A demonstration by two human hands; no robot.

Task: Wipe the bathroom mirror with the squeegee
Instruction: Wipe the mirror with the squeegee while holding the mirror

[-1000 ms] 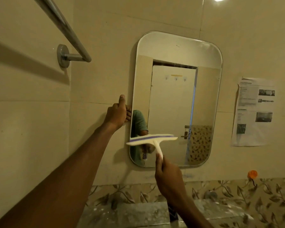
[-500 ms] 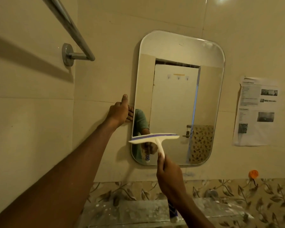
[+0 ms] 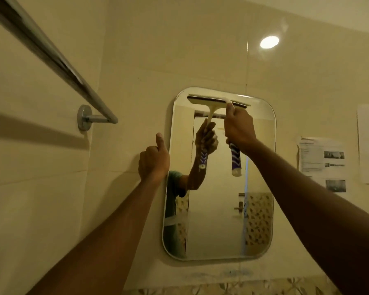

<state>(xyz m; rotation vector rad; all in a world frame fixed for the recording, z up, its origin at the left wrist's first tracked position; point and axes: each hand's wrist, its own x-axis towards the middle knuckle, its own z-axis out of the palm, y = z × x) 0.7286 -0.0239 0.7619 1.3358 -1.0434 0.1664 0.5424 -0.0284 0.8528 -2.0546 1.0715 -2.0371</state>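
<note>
A rounded rectangular mirror [image 3: 219, 209] hangs on the beige tiled wall. My right hand [image 3: 239, 126] grips the handle of a white squeegee [image 3: 235, 160] with a purple-patterned grip. Its blade lies level against the glass close to the mirror's top edge. My left hand [image 3: 153, 160] holds the mirror's left edge at mid height, thumb pointing up. The glass reflects the squeegee, my hand, a green sleeve and a door.
A chrome towel bar [image 3: 58, 62] with a round wall mount [image 3: 84, 120] juts out at the upper left. Printed paper sheets [image 3: 322, 160] are stuck to the wall right of the mirror. A band of leaf-patterned tiles [image 3: 222, 289] runs along the bottom.
My right hand has lifted the squeegee from the mirror's lower part up to its top edge. The camera has tilted upward. My left hand stays on the left edge.
</note>
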